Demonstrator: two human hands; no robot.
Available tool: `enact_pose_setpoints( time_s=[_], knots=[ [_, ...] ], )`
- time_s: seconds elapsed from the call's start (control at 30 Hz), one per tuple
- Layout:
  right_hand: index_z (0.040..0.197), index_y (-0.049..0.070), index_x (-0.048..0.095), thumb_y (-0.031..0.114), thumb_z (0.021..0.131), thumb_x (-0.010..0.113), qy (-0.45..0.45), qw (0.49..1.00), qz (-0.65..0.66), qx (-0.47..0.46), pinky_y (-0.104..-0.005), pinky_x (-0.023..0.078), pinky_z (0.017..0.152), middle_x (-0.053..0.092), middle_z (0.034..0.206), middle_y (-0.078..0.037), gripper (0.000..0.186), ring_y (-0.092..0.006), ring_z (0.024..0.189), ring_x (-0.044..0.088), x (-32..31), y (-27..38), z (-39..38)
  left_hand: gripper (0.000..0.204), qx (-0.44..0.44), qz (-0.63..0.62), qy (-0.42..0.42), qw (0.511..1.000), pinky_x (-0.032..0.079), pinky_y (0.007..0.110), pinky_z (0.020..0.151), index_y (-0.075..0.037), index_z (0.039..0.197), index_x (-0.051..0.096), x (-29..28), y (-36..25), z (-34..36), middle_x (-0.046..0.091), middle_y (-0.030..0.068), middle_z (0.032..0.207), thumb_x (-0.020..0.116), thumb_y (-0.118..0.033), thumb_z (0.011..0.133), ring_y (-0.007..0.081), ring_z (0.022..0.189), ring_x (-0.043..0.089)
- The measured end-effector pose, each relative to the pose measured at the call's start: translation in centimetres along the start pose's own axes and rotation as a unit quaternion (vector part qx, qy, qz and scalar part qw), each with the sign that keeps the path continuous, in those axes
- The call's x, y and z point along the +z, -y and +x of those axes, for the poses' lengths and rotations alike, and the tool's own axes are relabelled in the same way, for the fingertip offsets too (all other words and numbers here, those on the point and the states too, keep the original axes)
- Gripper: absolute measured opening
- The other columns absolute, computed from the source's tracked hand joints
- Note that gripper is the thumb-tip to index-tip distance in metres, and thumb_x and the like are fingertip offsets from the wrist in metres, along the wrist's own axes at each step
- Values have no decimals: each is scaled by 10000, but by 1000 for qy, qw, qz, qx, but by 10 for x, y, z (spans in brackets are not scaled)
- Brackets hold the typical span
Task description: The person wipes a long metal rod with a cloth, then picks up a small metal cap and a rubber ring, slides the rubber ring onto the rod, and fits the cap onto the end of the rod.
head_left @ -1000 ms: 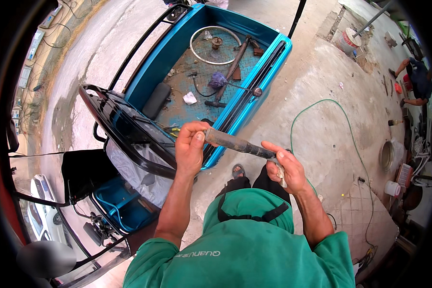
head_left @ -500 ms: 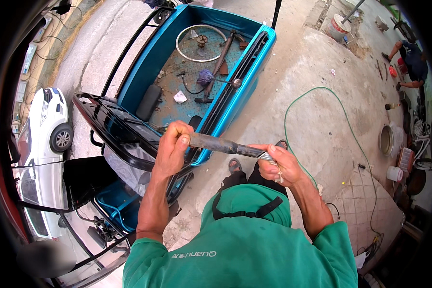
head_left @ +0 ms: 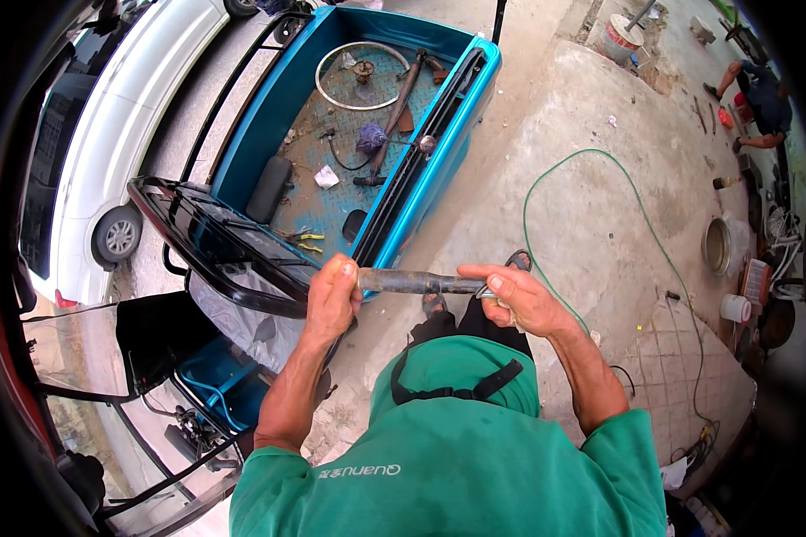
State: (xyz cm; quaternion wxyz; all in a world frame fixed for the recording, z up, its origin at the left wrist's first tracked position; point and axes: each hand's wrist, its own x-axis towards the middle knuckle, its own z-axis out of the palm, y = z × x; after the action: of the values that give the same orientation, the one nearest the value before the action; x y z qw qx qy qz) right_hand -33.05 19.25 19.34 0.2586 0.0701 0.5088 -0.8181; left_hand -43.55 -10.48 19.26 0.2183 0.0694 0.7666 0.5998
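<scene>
My left hand (head_left: 331, 300) grips the left end of a worn, dark metal tube (head_left: 403, 280), held level at waist height. My right hand (head_left: 524, 304) is closed around the other end, with its index finger stretched along it and something pale, perhaps a rag, under the fingers. Just beyond stands a blue cargo tricycle bed (head_left: 470, 134), holding a metal ring (head_left: 376, 106), a long rusty tube (head_left: 394, 121), a black cushion (head_left: 269, 188) and yellow-handled pliers (head_left: 310, 242). A black-framed windowed panel (head_left: 197, 228) leans at its near left corner.
A white car (head_left: 143, 63) is on the road at left. A green hose (head_left: 560, 161) loops over the concrete at right. A co-worker (head_left: 761, 116) bends near a bucket (head_left: 622, 40). A metal basin (head_left: 716, 246) and assorted parts line the right edge.
The white car has moved from lower left to upper left. My hands have lowered slightly with the tube, which is now more level. The view has shifted a little, and my feet show apart.
</scene>
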Motion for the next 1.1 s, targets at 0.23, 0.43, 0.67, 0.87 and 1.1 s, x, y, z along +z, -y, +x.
enact_pose_setpoints(
  time_s=[0.23,0.43,0.67,0.87,1.1],
  knots=[
    [1407,31,421,234,1002,487,-21,926,-367,-84,-356,496,666,660,805,-148,458,-251,734,649,8,30,-6,377,-257,-206,14,944,285,250,360,-100,778,446,9,14,-9,432,12,551,446,-396,1013,100,385,369],
    [1392,49,418,231,961,546,11,823,-558,-107,-452,508,717,696,903,-178,484,-378,819,659,20,55,-12,391,-318,-277,59,905,276,272,345,-63,821,490,4,16,-18,431,33,534,432,-394,1022,112,360,347],
    [1351,27,467,268,1018,464,-63,925,-345,-148,-304,466,647,631,735,-88,411,-205,686,615,23,50,-15,390,-41,-95,63,993,431,284,569,-18,910,535,-2,11,-31,553,74,725,413,-369,1028,129,586,513],
    [1279,10,539,326,1061,360,-115,990,-59,-61,-230,351,547,479,667,19,424,-60,593,417,25,27,-10,346,181,11,59,982,449,294,627,4,897,543,-8,-8,-26,583,86,856,445,-307,1011,137,683,553],
    [1260,-3,541,284,1041,410,-164,970,-150,-101,-261,395,586,498,720,-19,384,-96,611,463,31,23,-12,379,26,-154,21,988,376,269,472,-42,755,491,4,7,-32,519,70,632,423,-311,1012,128,481,459]
  ],
)
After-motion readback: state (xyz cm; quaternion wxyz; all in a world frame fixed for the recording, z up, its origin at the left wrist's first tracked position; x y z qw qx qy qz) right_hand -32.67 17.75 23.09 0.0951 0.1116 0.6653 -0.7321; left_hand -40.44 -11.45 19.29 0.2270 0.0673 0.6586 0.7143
